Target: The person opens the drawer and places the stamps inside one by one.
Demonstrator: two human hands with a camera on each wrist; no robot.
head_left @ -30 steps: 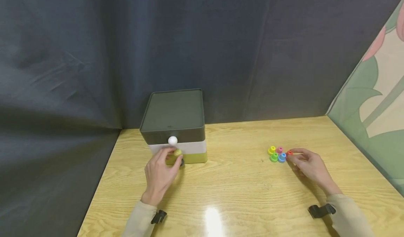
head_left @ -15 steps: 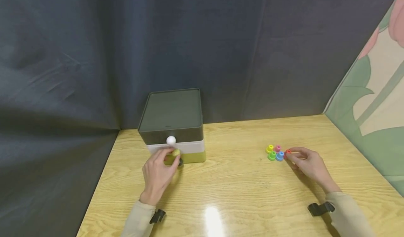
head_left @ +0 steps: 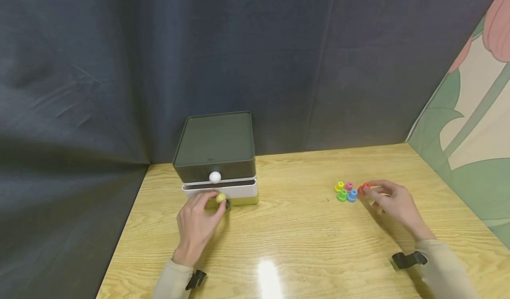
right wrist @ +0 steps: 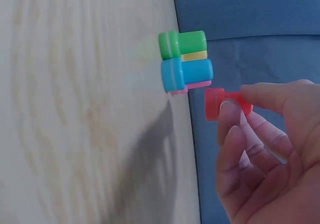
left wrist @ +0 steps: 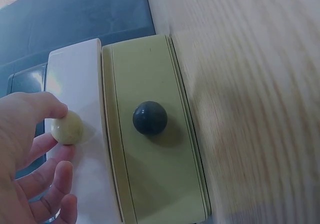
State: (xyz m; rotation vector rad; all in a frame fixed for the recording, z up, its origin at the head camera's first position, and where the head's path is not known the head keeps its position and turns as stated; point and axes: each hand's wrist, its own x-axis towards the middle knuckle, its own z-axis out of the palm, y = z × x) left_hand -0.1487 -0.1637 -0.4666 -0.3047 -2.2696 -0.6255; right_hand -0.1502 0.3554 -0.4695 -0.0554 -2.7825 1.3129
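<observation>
At the far left I have a dark blue-grey fabric curtain [head_left: 75,113], which runs on behind the table. The left hand [head_left: 195,221] pinches a pale yellow round knob [head_left: 221,197] between thumb and fingertips, a narrow grip. That knob sits on the white drawer [head_left: 241,192] of a three-tier box, and the drawer stands slightly out, a thin strip of its dark inside showing. Above it I see the dark grey top tier [head_left: 215,139] with a glossy white round knob [head_left: 215,177]; below, an olive-green drawer [left wrist: 150,179] with a black round knob [left wrist: 150,118]. Well to the right on the light wood-grain table [head_left: 295,228] stand four small stepped pegs close together: yellow [head_left: 339,187], green [head_left: 342,196], pink [head_left: 349,186] and blue [head_left: 352,196]. Just beside them, my right wrist view shows a matching red stepped peg [right wrist: 214,104] clear of the table, pinched by the right hand [head_left: 398,204]. A flower-patterned panel [head_left: 478,179] closes the right side.
</observation>
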